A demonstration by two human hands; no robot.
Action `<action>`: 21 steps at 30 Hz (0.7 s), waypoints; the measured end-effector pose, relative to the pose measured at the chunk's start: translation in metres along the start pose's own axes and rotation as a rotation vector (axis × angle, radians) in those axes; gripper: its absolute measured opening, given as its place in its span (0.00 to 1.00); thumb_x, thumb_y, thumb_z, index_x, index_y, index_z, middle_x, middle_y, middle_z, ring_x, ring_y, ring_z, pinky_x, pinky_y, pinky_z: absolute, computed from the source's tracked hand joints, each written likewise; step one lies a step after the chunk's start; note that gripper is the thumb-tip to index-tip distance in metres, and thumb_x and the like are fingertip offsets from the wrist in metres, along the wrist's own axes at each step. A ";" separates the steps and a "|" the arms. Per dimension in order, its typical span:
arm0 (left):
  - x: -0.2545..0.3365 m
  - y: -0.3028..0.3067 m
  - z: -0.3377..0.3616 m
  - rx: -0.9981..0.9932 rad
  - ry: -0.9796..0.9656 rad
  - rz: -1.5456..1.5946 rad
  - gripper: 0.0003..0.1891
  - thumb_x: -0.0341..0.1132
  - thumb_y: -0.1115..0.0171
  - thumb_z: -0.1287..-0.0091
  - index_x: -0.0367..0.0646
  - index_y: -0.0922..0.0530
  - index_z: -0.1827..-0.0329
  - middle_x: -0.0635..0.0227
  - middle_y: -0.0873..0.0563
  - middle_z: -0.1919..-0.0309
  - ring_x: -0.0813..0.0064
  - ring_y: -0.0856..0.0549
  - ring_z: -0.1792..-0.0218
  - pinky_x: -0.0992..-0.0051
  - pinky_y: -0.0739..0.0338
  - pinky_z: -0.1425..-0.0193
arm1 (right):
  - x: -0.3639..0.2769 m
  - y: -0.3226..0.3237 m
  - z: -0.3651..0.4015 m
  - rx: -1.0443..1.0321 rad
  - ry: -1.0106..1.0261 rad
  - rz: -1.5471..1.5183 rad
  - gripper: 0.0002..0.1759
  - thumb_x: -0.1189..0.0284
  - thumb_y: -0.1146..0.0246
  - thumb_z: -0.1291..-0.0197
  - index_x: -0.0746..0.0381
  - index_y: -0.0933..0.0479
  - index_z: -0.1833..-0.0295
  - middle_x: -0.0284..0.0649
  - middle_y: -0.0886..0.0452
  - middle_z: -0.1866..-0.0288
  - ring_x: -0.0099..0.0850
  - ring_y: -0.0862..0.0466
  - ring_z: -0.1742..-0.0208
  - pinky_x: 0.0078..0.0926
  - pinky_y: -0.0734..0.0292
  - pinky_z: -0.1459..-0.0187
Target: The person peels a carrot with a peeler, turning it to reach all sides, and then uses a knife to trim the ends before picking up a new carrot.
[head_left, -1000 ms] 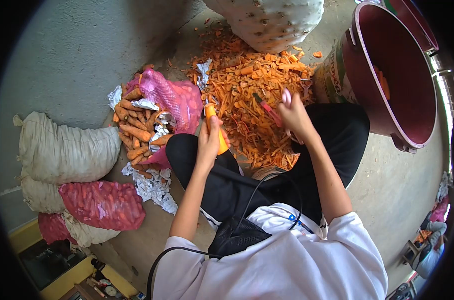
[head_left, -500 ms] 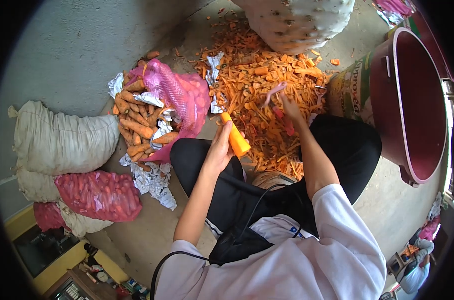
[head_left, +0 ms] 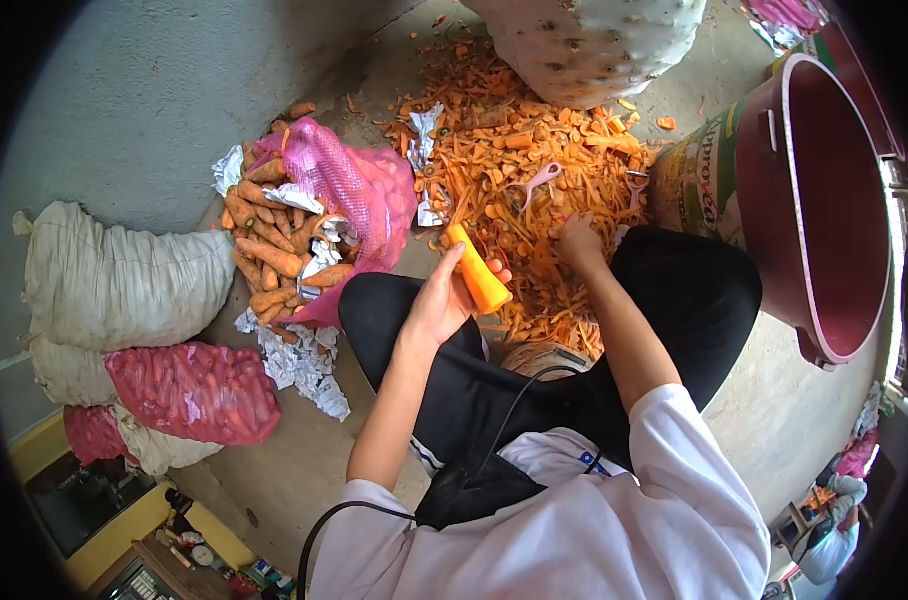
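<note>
My left hand is wrapped round a peeled orange carrot, its thick end toward my lap. My right hand reaches down into the heap of carrot peelings, fingers curled at its surface; what they grip, if anything, is hidden. Just beyond that hand, a pink peeler lies loose on the peelings.
To the left, a pink mesh bag spills unpeeled carrots among crumpled paper. White sacks and a red mesh bag lie farther left. A maroon tub stands right; a big white sack is ahead.
My right hand has let go of the pink peeler and moved down toward me, over the spot where a reddish-pink object showed. The carrot stays in my left hand, slightly turned.
</note>
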State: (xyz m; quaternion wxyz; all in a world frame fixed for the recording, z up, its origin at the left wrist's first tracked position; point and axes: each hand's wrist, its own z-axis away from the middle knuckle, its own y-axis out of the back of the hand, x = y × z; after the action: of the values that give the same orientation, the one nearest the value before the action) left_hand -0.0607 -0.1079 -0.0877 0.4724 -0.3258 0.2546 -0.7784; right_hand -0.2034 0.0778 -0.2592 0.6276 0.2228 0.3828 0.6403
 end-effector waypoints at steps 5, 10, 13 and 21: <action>-0.001 0.014 0.002 -0.011 -0.023 0.082 0.12 0.45 0.45 0.30 0.50 0.27 0.50 0.59 0.19 0.58 0.57 0.18 0.51 0.51 0.18 0.52 | -0.002 0.042 -0.003 -0.255 0.173 0.109 0.19 0.65 0.49 0.36 0.71 0.28 0.50 0.61 0.22 0.55 0.46 0.16 0.57 0.41 0.20 0.61; -0.006 0.005 0.016 -0.030 -0.073 0.089 0.13 0.45 0.46 0.29 0.48 0.30 0.50 0.60 0.20 0.58 0.59 0.18 0.53 0.54 0.18 0.52 | -0.005 0.102 0.052 -0.112 0.355 -0.147 0.17 0.64 0.52 0.32 0.68 0.31 0.55 0.55 0.19 0.66 0.44 0.16 0.63 0.37 0.22 0.64; -0.023 -0.001 0.025 -0.056 -0.228 -0.099 0.12 0.44 0.48 0.28 0.48 0.31 0.49 0.61 0.20 0.60 0.62 0.18 0.56 0.59 0.18 0.55 | -0.013 0.121 0.094 0.018 0.530 -0.494 0.15 0.64 0.52 0.32 0.66 0.35 0.55 0.48 0.21 0.69 0.37 0.17 0.71 0.33 0.23 0.69; -0.060 -0.003 0.028 0.127 -0.860 -1.506 0.17 0.44 0.40 0.33 0.38 0.29 0.56 0.56 0.21 0.66 0.57 0.20 0.64 0.65 0.27 0.60 | -0.023 0.118 0.170 -0.219 0.517 -1.171 0.10 0.68 0.53 0.29 0.63 0.35 0.51 0.33 0.30 0.73 0.21 0.28 0.77 0.21 0.29 0.75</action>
State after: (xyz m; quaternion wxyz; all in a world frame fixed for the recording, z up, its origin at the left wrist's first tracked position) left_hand -0.0211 -0.0550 -0.0826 -0.0958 -0.6466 -0.2731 -0.7058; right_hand -0.1449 0.1006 -0.0603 0.7796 -0.2493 0.5120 0.2606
